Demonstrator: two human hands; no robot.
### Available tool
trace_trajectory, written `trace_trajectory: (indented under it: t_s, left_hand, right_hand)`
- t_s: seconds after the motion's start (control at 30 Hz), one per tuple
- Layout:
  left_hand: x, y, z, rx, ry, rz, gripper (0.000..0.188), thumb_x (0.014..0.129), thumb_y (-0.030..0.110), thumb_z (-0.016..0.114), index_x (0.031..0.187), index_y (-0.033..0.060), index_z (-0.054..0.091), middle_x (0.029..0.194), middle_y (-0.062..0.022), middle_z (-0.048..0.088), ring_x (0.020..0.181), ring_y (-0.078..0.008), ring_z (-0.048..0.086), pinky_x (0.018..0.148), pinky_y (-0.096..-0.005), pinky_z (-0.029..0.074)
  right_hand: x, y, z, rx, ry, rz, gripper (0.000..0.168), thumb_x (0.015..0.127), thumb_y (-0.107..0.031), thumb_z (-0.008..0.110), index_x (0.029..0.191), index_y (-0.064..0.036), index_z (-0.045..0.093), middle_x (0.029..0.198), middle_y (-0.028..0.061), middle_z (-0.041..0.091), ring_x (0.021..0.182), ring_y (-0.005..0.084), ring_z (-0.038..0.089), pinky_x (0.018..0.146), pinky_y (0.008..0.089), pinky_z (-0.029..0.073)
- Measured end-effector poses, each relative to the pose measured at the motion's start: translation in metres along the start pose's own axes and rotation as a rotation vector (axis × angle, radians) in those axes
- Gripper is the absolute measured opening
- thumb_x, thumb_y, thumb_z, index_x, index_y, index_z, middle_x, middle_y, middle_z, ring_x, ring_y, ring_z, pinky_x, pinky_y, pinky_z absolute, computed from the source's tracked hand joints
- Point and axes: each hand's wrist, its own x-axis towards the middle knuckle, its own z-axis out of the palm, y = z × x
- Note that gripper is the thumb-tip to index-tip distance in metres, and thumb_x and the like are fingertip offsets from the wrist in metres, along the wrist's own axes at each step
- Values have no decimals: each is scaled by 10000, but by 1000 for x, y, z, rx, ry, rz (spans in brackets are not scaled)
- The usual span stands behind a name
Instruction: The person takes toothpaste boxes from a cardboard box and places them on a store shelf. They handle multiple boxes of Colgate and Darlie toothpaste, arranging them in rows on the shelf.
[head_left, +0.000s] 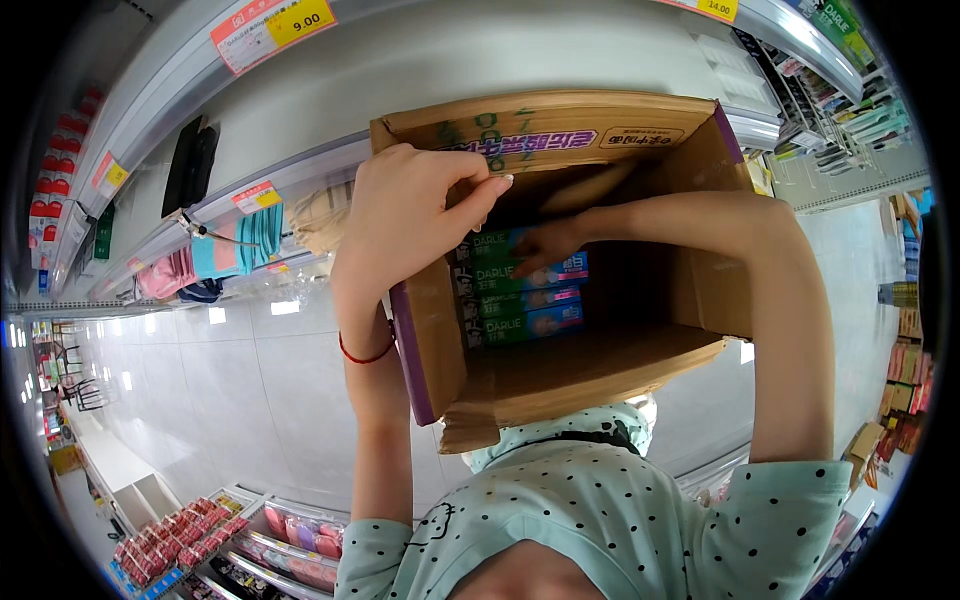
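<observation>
A cardboard box (585, 371) with purple print stands open in front of my torso, against the shelf edge. Inside, at its left side, lies a stack of several green and blue Darlie toothpaste cartons (502, 326). My right hand (551, 244) reaches into the box from the right. Its fingers are spread at the upper cartons; contact is hard to make out in the shade. My left hand (420, 206) is bent over the box's left rim, thumb and fingers drawn together, with nothing visible between them. A red cord bracelet (367, 356) circles that wrist.
A white shelf (450, 52) with price tags runs behind the box. Teal and pink folded cloths (240, 244) hang at the left. Hanging packets (862, 124) line the right. Behind me, low racks hold red packets (176, 532) and pink packs (304, 529).
</observation>
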Motion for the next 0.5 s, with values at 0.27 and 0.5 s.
trace_trajectory:
  t_s: [0.27, 0.5]
  left_hand:
    - [-2, -1, 0, -19, -34, -52, 318, 848, 314, 638, 620, 96, 597, 506, -54, 528, 530, -285, 477, 572, -375, 401]
    - [-3, 0, -1, -73, -55, -126, 308, 845, 306, 646, 631, 90, 594, 514, -50, 534, 523, -277, 473, 568, -376, 395]
  right_hand:
    - [23, 13, -5, -116, -37, -107, 628, 881, -544, 561, 1255, -39, 561, 1064, 197, 646, 940, 312, 620, 830, 418, 483]
    - [6, -28, 17, -402, 86, 14, 685, 750, -347, 733, 1262, 12, 456, 1158, 268, 576, 990, 386, 610, 871, 434, 497]
